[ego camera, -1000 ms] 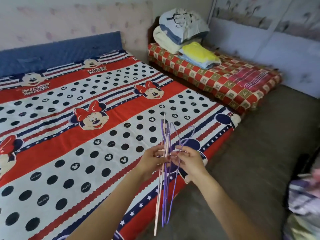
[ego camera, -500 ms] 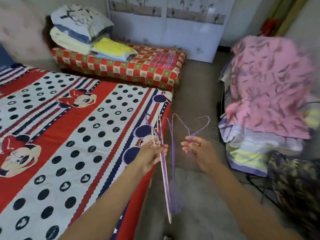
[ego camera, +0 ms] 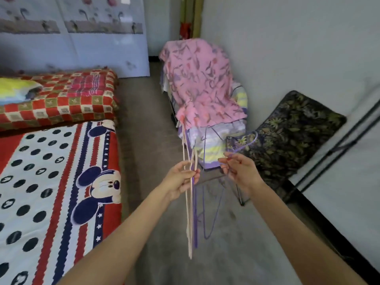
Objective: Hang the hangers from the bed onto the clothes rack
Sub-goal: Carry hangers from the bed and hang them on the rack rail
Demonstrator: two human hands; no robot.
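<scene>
While your left hand [ego camera: 182, 177] pinched the pale pink hangers [ego camera: 190, 212] and your right hand [ego camera: 238, 171] closed on a purple hanger [ego camera: 245, 144], clear of the bed [ego camera: 61, 182], their lower wires crossed; pulling apart risked a snag and a drop.

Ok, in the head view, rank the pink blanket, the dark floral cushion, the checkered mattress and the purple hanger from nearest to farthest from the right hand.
1. Purple hanger: held in the right hand.
2. Dark floral cushion: just behind the hand, to its right.
3. Pink blanket: farther back, draped over a pile ahead.
4. Checkered mattress: far left, across the floor.
</scene>
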